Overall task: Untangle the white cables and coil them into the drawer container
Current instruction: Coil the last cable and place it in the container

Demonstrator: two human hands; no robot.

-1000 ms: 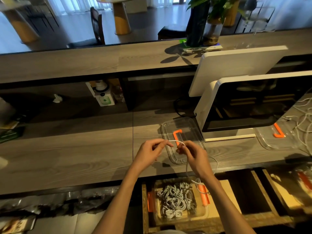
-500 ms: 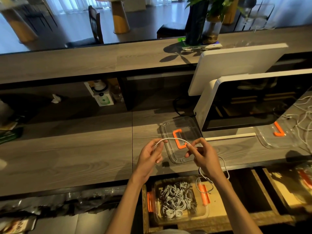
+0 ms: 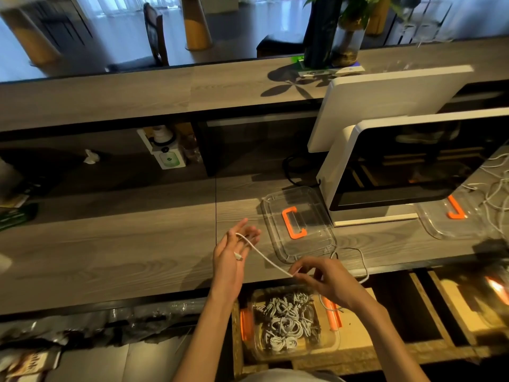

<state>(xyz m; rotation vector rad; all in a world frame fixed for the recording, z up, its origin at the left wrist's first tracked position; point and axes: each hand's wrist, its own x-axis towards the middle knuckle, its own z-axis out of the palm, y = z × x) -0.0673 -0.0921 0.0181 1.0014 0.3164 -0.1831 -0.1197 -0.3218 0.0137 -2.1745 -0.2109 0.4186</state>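
1. We judge the job well along: many coiled cables (image 3: 286,323) already fill the container (image 3: 327,346) in the open drawer (image 3: 355,334).
2. Our left hand (image 3: 232,260), fingers straight, carries the white cable (image 3: 264,257) draped across them. Our right hand (image 3: 327,279), held apart, pinches it.
3. More tangled cables (image 3: 498,186) wait at far right. The lid (image 3: 311,244) and monitor (image 3: 413,166) crowd the desk.

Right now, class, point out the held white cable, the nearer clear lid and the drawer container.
white cable (image 3: 264,257), head view, taut middle stretch.
clear lid (image 3: 311,245), head view, bare panel towards its near edge.
drawer container (image 3: 329,343), head view, bare near right corner.
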